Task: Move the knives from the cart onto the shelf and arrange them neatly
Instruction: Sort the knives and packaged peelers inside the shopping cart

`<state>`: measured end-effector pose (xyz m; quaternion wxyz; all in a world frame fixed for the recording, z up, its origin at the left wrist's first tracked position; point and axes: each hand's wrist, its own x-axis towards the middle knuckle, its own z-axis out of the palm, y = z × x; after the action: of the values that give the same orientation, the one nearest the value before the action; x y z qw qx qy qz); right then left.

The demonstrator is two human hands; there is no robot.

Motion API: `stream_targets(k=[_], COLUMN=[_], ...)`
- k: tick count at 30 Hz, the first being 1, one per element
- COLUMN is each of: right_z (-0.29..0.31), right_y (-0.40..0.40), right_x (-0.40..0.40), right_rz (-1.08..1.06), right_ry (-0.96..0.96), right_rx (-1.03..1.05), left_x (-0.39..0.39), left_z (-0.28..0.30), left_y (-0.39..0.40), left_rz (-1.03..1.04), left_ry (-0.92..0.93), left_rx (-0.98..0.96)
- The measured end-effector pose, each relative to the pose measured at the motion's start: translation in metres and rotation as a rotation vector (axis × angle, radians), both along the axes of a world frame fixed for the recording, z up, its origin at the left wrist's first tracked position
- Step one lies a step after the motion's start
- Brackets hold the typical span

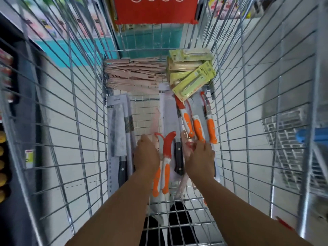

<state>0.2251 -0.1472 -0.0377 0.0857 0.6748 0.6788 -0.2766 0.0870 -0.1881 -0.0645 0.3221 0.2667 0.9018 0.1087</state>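
Note:
Both my hands reach down into the wire cart (230,107). My left hand (146,154) lies with fingers curled down over the end of a loose pink knife (156,121); its grip is hidden. My right hand (199,158) curls around another pink knife (182,183) beside three orange-handled knives (197,128). Between the hands lie two orange-handled knives with red blade covers (166,157) on a packaged black-handled knife (170,114). Carded cleavers (118,132) lie at the left. A pile of pink sheathed knives (133,75) and yellow-green carded knives (191,71) sit at the far end.
A red flap (156,9) hangs at the cart's far end. A dark shelf unit with goods (7,89) stands to the left. Another wire cart with a blue handle (310,135) is on the right. White tiled floor shows through the wires.

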Motion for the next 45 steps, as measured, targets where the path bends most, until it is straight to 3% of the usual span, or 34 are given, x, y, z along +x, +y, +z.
stream_targets(k=[5, 13, 21, 25, 28, 34, 37, 40, 42, 45], right_z=[0.002, -0.001, 0.012, 0.022, 0.021, 0.005, 0.001, 0.000, -0.002, -0.004], right_y=[-0.006, -0.002, 0.008, 0.019, 0.013, -0.007, -0.015, -0.018, -0.016, -0.017], right_x=[0.001, 0.007, 0.011, -0.015, -0.038, -0.055, -0.035, -0.014, -0.014, -0.018], right_rz=[-0.032, -0.085, -0.059, -0.078, -0.139, -0.142, -0.245, -0.300, -0.259, -0.384], right_ry=[-0.081, -0.106, 0.112, 0.328, 0.424, 0.297, 0.025, -0.161, -0.108, 0.081], right_rx=[-0.018, -0.056, -0.113, -0.135, -0.255, -0.246, -0.111, -0.203, -0.218, -0.277], left_x=[-0.003, -0.006, -0.003, -0.005, -0.007, -0.005, -0.004, -0.001, 0.001, 0.003], left_z=[-0.006, 0.002, 0.021, 0.029, 0.034, 0.029, 0.026, 0.027, 0.029, 0.030], left_y=[-0.004, -0.020, -0.025, -0.027, -0.029, -0.037, -0.042, -0.043, -0.042, -0.041], left_rz=[-0.004, 0.035, 0.055, 0.072, 0.065, 0.099, 0.118, 0.109, 0.115, 0.131], left_ry=[-0.062, -0.202, -0.222, -0.282, -0.308, -0.357, -0.384, -0.380, -0.396, -0.430], left_rx=[-0.092, -0.052, -0.027, 0.010, 0.019, 0.009, -0.003, -0.019, -0.014, -0.001])
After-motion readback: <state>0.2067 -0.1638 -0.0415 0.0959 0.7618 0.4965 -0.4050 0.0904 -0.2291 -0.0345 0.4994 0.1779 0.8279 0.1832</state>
